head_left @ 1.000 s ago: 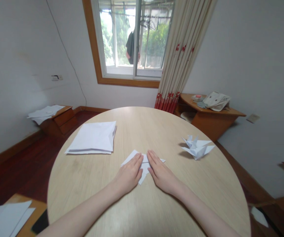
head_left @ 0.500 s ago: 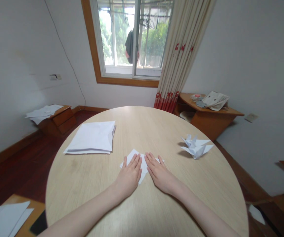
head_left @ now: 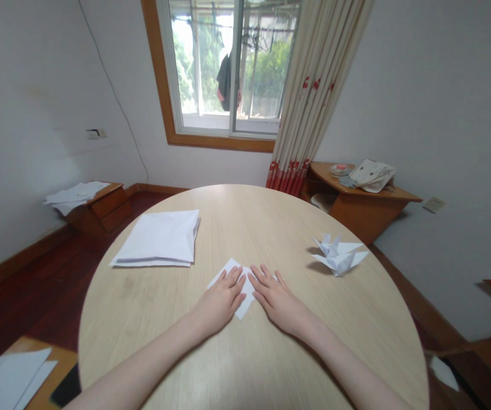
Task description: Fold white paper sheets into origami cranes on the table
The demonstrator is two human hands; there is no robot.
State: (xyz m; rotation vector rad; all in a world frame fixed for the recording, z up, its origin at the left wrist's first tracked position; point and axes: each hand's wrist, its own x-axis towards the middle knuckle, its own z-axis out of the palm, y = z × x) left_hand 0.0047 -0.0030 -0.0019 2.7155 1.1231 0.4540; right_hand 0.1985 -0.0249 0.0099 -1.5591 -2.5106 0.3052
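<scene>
at the near middle of a round wooden counter (head_left: 249,364), two bare hands lie flat on one folded white sheet (head_left: 231,267). the left hand (head_left: 217,299) covers the sheet's left part and the right hand (head_left: 273,296) its right part. both are open, palms down, fingers spread and pointing away from the person, gripping nothing. the two hands angle toward each other and almost touch over the middle of the sheet. we see white paper only at a far corner beyond the left fingertips, in the narrow gap between the hands, and at a near point between them.

we count two hands and one sheet beneath them. one stack of white paper (head_left: 158,245) lies on the far left of the counter, well apart from the left hand. folded white paper figures (head_left: 338,257) sit to the right, well apart from the right hand; we cannot tell whether they are one piece or two.

off the counter, one low wooden cabinet (head_left: 100,208) by the left wall carries loose papers, one corner desk (head_left: 356,205) beside the curtain (head_left: 314,97) bears a pale bag (head_left: 373,173), and more white sheets (head_left: 6,376) lie at the lower left.
</scene>
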